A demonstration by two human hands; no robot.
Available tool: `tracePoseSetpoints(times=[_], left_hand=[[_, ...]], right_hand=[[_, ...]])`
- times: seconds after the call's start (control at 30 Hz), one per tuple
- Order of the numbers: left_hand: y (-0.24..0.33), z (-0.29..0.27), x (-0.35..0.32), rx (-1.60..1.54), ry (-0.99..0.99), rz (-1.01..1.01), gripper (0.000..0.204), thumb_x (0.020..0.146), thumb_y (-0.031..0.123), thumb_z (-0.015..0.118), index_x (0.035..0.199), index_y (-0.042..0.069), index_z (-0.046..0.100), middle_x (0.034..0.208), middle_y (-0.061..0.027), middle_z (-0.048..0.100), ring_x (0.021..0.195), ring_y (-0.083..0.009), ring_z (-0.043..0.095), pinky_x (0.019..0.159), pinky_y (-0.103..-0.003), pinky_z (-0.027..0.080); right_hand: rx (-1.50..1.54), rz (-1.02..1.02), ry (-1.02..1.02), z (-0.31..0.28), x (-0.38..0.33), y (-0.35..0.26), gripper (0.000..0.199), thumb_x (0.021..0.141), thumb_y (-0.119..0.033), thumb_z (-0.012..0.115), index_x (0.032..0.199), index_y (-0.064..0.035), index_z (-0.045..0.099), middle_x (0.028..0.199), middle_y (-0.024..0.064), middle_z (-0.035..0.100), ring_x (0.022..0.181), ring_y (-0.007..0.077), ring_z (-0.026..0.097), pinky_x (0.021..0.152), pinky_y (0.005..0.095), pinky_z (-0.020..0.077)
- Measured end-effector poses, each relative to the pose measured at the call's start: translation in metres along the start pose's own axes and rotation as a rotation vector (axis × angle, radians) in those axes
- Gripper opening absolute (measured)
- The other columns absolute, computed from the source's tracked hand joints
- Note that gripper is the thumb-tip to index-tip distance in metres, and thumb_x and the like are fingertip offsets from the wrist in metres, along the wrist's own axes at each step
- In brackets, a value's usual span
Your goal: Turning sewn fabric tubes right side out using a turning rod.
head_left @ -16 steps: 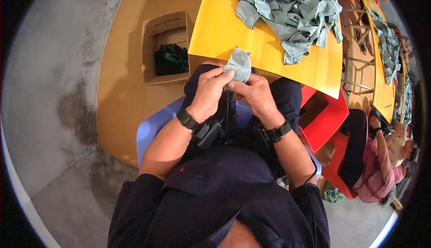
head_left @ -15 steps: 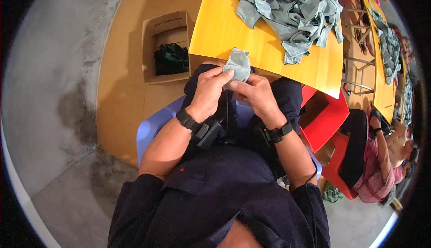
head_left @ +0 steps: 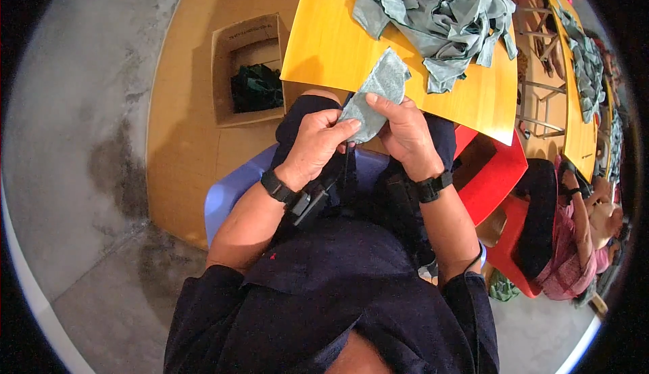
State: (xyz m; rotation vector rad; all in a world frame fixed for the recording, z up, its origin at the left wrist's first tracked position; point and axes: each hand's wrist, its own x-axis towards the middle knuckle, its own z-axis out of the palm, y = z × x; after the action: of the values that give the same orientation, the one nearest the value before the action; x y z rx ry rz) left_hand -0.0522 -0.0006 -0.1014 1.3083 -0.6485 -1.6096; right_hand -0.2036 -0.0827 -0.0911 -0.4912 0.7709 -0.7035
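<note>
Between my hands, above my lap, is a small grey-green piece of cloth (head_left: 378, 86) with a pointed upper corner. My left hand (head_left: 316, 143) pinches its lower left edge, thumb on top. Gripping its right side is my right hand (head_left: 407, 136), with the thumb laid on the face of the cloth. The fingers under the cloth are partly hidden. Just beyond, a pile of similar grey-green cloth pieces (head_left: 460, 26) lies loosely heaped on the yellow table (head_left: 321, 49).
An open cardboard box (head_left: 226, 83) holding dark green material stands to the left of the table. A red stool (head_left: 487, 178) is under its right corner. Far right, other people sit at another yellow table (head_left: 574, 134) with more cloth. A grey wall (head_left: 81, 103) rises at left.
The cloth has been turned and spread wider, its point now reaching up over the table edge. My right hand has moved from the bottom of the cloth to its right side.
</note>
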Motion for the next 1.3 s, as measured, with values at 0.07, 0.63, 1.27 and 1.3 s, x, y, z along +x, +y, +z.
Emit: tracePoseSetpoints(times=[0.07,0.63,1.27,1.3], left_hand=[[-0.002,-0.003,-0.001,-0.005,0.003,-0.008,0.019,0.092,0.022,0.066,0.089,0.003,0.067,0.076,0.0007,0.064,0.064,-0.0046,0.054,0.057,-0.02,0.043],[0.012,0.015,-0.008,0.026,0.086,-0.073,0.023,0.092,0.023,0.063,0.102,0.003,0.06,0.081,-0.003,0.066,0.06,-0.0102,0.061,0.051,-0.021,0.045],[-0.004,0.011,0.002,-0.037,0.216,0.106,0.02,0.088,0.017,0.067,0.081,-0.001,0.065,0.071,-0.0017,0.063,0.059,-0.0064,0.056,0.047,-0.023,0.044],[-0.005,0.009,0.0,-0.009,0.192,0.077,0.019,0.088,0.017,0.067,0.082,-0.001,0.066,0.071,-0.0015,0.063,0.059,-0.0063,0.056,0.048,-0.023,0.044]], right_hand=[[0.015,0.003,-0.028,0.001,-0.002,0.003,0.02,0.089,-0.013,0.066,0.104,-0.0009,0.061,0.091,0.0098,0.069,0.074,0.0224,0.069,0.063,0.0369,0.0587],[0.05,0.041,0.141,0.003,-0.008,0.03,0.019,0.098,-0.02,0.056,0.105,-0.0023,0.059,0.089,0.0088,0.066,0.07,0.0199,0.064,0.052,0.0335,0.0525],[-0.037,0.094,0.206,0.01,-0.025,0.048,0.015,0.093,-0.021,0.064,0.092,-0.0061,0.063,0.074,0.0013,0.061,0.054,0.0107,0.052,0.048,0.0251,0.0398],[-0.037,0.095,0.207,0.006,-0.026,0.048,0.015,0.093,-0.021,0.064,0.092,-0.0061,0.063,0.074,0.0013,0.061,0.054,0.0107,0.052,0.048,0.0251,0.0398]])
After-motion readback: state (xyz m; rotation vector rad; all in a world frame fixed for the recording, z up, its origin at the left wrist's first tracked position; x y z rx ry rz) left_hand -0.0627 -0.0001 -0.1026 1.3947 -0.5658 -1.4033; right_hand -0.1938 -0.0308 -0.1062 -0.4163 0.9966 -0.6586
